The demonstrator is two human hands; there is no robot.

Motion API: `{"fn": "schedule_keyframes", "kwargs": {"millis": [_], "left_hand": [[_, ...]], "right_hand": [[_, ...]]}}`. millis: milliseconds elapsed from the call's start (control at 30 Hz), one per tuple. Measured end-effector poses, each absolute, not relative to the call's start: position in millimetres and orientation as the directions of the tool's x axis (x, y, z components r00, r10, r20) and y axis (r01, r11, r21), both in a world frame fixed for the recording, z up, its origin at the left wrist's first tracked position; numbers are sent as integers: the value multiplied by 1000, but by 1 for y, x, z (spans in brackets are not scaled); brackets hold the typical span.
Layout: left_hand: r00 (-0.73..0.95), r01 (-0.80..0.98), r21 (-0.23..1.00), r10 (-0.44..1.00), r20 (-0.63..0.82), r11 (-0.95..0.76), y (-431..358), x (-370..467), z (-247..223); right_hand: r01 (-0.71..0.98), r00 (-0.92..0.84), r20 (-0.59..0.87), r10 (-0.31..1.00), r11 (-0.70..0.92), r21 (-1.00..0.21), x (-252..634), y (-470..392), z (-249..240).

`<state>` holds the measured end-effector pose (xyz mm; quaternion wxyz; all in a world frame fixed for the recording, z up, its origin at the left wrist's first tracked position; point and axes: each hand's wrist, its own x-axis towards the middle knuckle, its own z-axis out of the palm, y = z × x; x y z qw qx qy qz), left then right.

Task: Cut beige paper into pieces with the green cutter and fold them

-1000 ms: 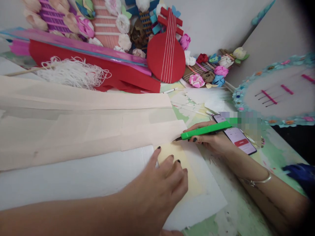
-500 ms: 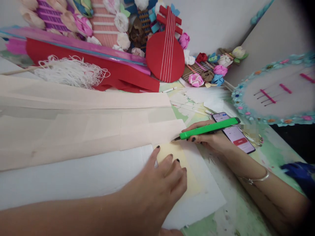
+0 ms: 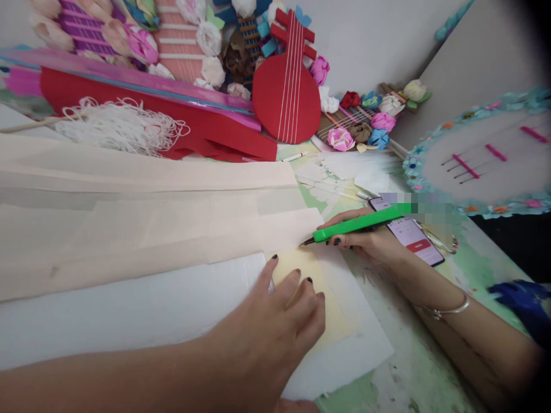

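My right hand [image 3: 364, 238] is closed around a green utility knife [image 3: 359, 222], whose dark, thin tip points left. That tip rests at the right end of a long pale pink paper strip [image 3: 172, 241], by its lower edge. Fingers spread, my left hand [image 3: 286, 310] presses down on a pale yellow sheet [image 3: 336, 312] just below the strip. Under the sheet lies a white board [image 3: 364, 358], and a thicker white slab [image 3: 142, 312] runs left from my left hand. Part of the yellow sheet is hidden beneath that hand.
A phone [image 3: 419, 241] lies behind my right wrist. White string [image 3: 124, 126] is heaped on red material [image 3: 236, 137] at the back. Against the wall stand a red lute-shaped craft [image 3: 287, 97] and several flower-trimmed ones. A blue-flowered oval panel [image 3: 495, 149] is at right.
The view has shifted very slightly. Both hands and the knife keep almost the same place on the paper and sheet.
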<state>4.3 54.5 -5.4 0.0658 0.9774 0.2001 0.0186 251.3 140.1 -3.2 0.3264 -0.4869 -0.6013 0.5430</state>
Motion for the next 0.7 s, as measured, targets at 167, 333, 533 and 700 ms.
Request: {"fn": "schedule_keyframes", "kwargs": {"millis": [167,333,533,700], "left_hand": [[922,384,159,388,-2,-910,54,5,-5],[916,397,141,400,-8,-907,55,4,-4],[925,376,145,379,-11,-915,55,4,-3],[921,386,137,389,-5,-912,54,4,-4]], "right_hand": [[285,-317,-126,940,-32,-958,254,141,-4],[300,-320,-116,940,-15,-954,254,141,-3],[281,-315,-127,941,-36,-959,256,142,-4],[314,-317,-98,943,7,-949,257,143,-4]]}}
